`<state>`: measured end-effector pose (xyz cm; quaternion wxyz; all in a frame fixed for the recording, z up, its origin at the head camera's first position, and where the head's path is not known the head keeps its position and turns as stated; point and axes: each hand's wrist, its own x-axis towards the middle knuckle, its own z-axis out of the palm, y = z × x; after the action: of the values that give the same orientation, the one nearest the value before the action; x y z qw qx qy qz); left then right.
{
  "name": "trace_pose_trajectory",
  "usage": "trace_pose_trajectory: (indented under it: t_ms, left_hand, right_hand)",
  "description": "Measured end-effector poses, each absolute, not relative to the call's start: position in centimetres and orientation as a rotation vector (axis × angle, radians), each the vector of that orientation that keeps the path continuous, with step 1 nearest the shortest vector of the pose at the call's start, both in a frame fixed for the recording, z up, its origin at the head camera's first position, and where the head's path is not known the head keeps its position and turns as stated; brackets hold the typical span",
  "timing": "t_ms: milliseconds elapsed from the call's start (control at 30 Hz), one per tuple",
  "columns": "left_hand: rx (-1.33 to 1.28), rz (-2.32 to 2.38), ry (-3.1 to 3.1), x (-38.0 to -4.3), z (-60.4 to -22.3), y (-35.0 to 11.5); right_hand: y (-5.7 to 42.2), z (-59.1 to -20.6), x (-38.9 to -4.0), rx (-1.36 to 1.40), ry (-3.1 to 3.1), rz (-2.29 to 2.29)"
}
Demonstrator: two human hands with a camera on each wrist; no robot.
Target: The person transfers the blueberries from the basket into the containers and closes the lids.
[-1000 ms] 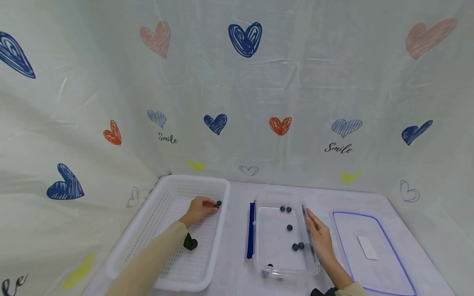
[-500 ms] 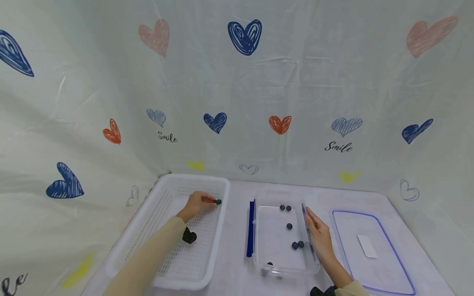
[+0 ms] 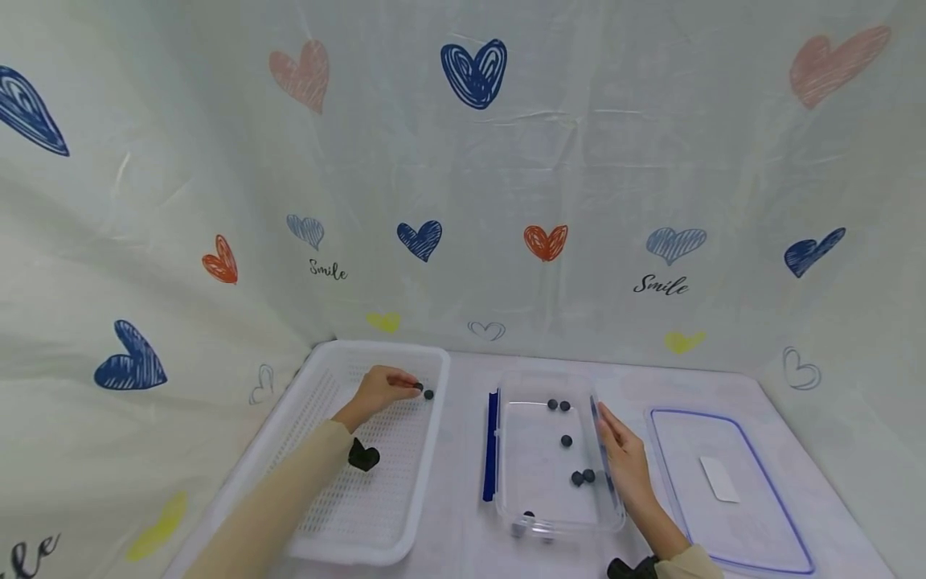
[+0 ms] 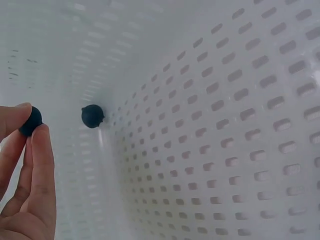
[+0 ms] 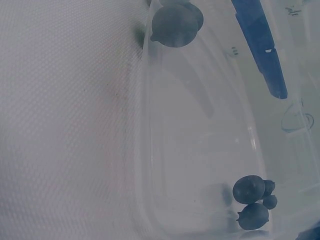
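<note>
My left hand (image 3: 379, 390) is inside the white perforated basket (image 3: 383, 555), near its far right corner. Between thumb and fingertips it pinches a small dark blue-black ball with a tiny nub (image 4: 31, 121). A second dark ball (image 4: 92, 116) lies on the basket floor close by, apart from the hand. My right hand (image 3: 628, 466) rests along the right wall of a clear plastic container (image 3: 535, 458), fingers fairly straight. Several similar balls (image 3: 567, 441) lie scattered on the container's floor. In the right wrist view the hand itself is hidden; balls show through the clear wall.
A blue side clip (image 3: 491, 446) hangs out on the container's left. To the right lies a clear lid with a blue rim (image 3: 767, 523) and a white label. Black wrist devices (image 3: 364, 454) sit on both arms. A heart-printed curtain (image 3: 463, 169) stands behind.
My left hand has drawn slightly back and to the left with a ball in its fingertips, leaving the other ball uncovered beside it. The right hand stays at the container.
</note>
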<state>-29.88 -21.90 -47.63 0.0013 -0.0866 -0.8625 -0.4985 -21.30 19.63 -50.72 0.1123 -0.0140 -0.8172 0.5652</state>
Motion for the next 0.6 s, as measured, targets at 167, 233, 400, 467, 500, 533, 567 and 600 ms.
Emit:
trace_pose_trajectory:
  t_ms: [167,233,400,467,500,533,567,600]
  left_hand:
    - [-0.235,-1.635,-2.71,-29.5,-46.5,-21.9]
    - [-0.222,-1.643,-2.711,-29.4,-46.2,-21.8]
    - [-0.204,-1.662,-2.695,-29.4,-45.5,-21.4]
    - [-0.199,-1.684,-2.681,-29.3,-45.2,-21.2]
    - [-0.199,-1.693,-2.674,-29.2,-45.0,-21.2]
    - [-0.195,-1.71,-2.666,-29.1,-44.8,-21.1]
    - [-0.195,-1.734,-2.654,-29.0,-44.6,-21.1]
    - [-0.198,-1.751,-2.648,-28.9,-44.4,-21.0]
  right_hand:
    - [19.6,-50.7,-21.3,-0.033,-2.407,1.659]
    - [19.6,-50.7,-21.3,-0.036,-2.404,1.651]
    - [19.7,-50.7,-21.3,-0.042,-2.394,1.642]
    - [19.7,-50.8,-21.3,-0.035,-2.396,1.645]
    - [19.7,-50.8,-21.3,-0.034,-2.399,1.644]
    - [19.7,-50.8,-21.3,-0.03,-2.396,1.649]
    - [19.7,-50.8,-21.3,-0.028,-2.395,1.65]
    - [19.7,-50.8,-21.3,-0.026,-2.392,1.653]
